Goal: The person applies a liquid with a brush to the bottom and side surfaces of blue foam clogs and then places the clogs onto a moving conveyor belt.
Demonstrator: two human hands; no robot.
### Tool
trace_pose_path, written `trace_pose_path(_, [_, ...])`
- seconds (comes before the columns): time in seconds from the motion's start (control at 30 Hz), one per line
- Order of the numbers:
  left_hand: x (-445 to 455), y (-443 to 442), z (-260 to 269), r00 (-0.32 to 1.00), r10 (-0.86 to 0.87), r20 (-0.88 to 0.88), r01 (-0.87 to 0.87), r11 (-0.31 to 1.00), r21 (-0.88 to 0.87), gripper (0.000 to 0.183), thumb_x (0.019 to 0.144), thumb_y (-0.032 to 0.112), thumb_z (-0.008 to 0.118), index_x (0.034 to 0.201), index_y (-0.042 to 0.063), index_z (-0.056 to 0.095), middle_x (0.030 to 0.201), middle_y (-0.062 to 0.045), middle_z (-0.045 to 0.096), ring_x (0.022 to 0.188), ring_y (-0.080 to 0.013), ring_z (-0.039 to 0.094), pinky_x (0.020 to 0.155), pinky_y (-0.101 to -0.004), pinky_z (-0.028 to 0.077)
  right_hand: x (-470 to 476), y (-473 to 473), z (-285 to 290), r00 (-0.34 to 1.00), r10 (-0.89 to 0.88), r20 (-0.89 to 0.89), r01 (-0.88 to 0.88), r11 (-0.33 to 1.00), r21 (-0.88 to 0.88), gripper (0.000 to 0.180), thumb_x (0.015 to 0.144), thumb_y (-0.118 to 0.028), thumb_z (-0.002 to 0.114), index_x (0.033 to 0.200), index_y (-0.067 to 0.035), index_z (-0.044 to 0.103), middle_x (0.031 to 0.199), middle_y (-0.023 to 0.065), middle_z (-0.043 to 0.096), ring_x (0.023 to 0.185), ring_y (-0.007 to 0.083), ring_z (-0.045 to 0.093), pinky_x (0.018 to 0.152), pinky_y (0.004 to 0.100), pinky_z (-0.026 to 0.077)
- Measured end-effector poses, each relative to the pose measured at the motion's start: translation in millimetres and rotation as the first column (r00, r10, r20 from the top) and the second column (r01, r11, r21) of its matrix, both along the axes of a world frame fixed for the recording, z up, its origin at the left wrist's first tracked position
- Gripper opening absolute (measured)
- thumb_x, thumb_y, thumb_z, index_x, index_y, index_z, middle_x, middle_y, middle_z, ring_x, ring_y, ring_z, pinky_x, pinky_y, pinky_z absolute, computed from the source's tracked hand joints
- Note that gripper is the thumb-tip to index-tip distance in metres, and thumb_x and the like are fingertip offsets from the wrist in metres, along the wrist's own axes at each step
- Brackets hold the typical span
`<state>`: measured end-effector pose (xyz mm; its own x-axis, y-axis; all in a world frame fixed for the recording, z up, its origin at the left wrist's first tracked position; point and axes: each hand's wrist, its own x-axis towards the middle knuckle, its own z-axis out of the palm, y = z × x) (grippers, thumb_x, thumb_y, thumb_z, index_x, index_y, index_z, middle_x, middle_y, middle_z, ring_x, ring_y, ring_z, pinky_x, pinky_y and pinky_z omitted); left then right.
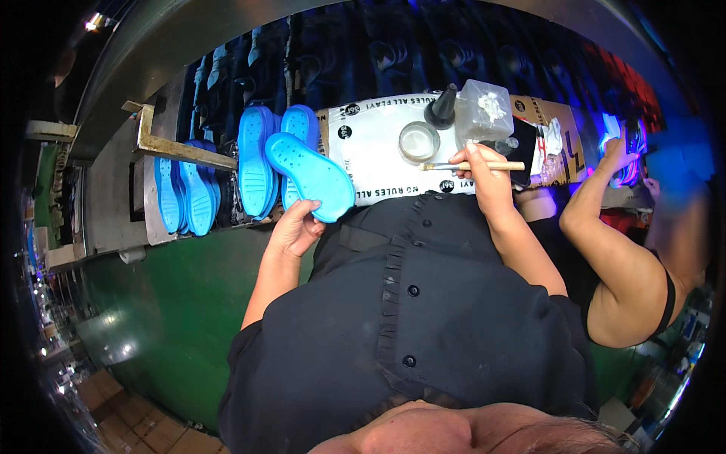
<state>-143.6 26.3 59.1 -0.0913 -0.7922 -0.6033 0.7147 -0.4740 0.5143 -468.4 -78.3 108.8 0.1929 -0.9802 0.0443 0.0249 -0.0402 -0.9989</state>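
Observation:
With my left hand (299, 228) I grip the heel end of a blue shoe sole (315, 177), tilted over other blue soles (256, 162). My right hand (482, 175) holds a brush by its pale handle (507, 165); the bristles point left, at the near edge of a round glass jar (418, 143). Behind the jar stands a dark cone-topped bottle (442, 108). To its right is a clear plastic container (485, 110) with white material on it. White printed sheeting (371, 153) lies under the jar.
More blue soles (195, 187) stand at the left, beside a worn metal bracket (181, 152). A conveyor with dark slats (363, 57) runs behind the work surface. At the right, a co-worker's arm (607, 238) reaches to brightly lit items (627, 153).

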Motion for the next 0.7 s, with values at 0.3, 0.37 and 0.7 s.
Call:
trace_pose_path(0.3, [-69, -42, 67, 0.731, 0.121, 0.672, 0.241, 0.875, -0.42, 0.04, 0.085, 0.008, 0.052, 0.117, -0.003, 0.033, 0.089, -0.017, 0.058, 0.059, -0.0194, 0.061, 0.05, -0.0257, 0.051, -3, 5, 35, 0.994, -0.061, 0.094, 0.069, 0.994, -0.086, 0.032, 0.092, -0.024, 0.049, 0.078, 0.0, 0.065, 0.07, 0.0045, 0.061, 0.065, 0.0112, 0.056, 0.061, 0.0234, 0.046])
trace_pose_path(0.37, [-82, -48, 74, 0.644, 0.191, 0.741, 0.286, 0.838, -0.465, 0.038, 0.084, 0.006, 0.054, 0.115, -0.004, 0.034, 0.088, -0.016, 0.058, 0.059, -0.0185, 0.061, 0.051, -0.0258, 0.051, 0, 10, 48, 1.0, 0.001, 0.03, 0.008, 0.954, -0.3, 0.029, 0.092, -0.019, 0.048, 0.077, 0.001, 0.064, 0.069, 0.0064, 0.06, 0.066, 0.0123, 0.057, 0.061, 0.0245, 0.046])
trace_pose_path(0.7, [-104, -52, 93, 0.4, 0.356, 0.844, 0.436, 0.736, -0.517, 0.037, 0.079, 0.002, 0.059, 0.111, -0.005, 0.042, 0.09, -0.013, 0.06, 0.074, -0.0169, 0.061, 0.066, -0.0289, 0.051, 13, 13, 49, 0.939, -0.173, -0.296, -0.131, 0.617, -0.776, 0.016, 0.079, -0.012, 0.06, 0.064, -0.007, 0.062, 0.06, 0.0037, 0.057, 0.057, 0.0209, 0.055, 0.057, 0.032, 0.04])
